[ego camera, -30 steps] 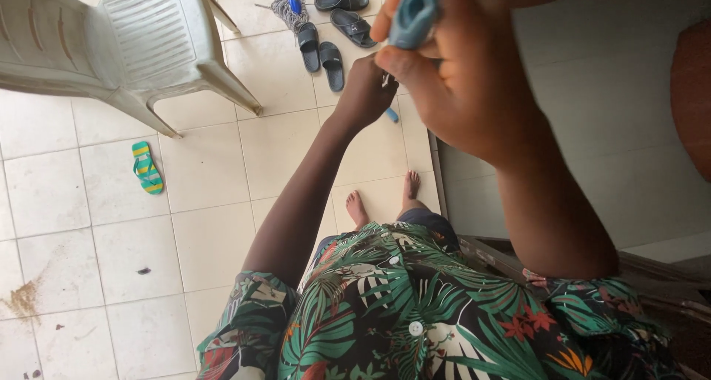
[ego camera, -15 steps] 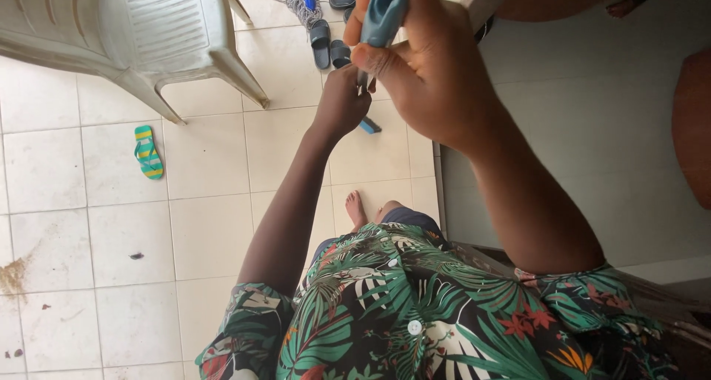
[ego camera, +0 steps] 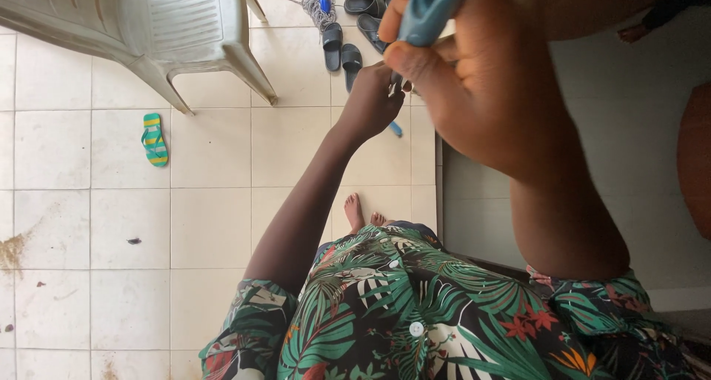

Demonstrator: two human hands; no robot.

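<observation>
Head view, now: the right hand [ego camera: 489, 91] is held high and close to the camera, its grip clenched around a blue-grey plastic tool [ego camera: 428, 10], pinched between thumb and fingers at the top edge of the frame. The left hand [ego camera: 374, 102] is seen just below and beyond it, fingers closed on something small and pale at the tool's lower end; what is pinched cannot be made out.

Compared with half a second ago: the tool and right hand are found shifted to the right and nearer the lens, and the left hand has followed, so contact between the two hands is kept. The work on the small item is judged to be continuing, not finished.

Background: a white plastic chair [ego camera: 170, 32], a striped flip-flop [ego camera: 155, 139], dark sandals [ego camera: 342, 47] and a mop head [ego camera: 318, 6] are noted on the tiled floor [ego camera: 207, 224].
</observation>
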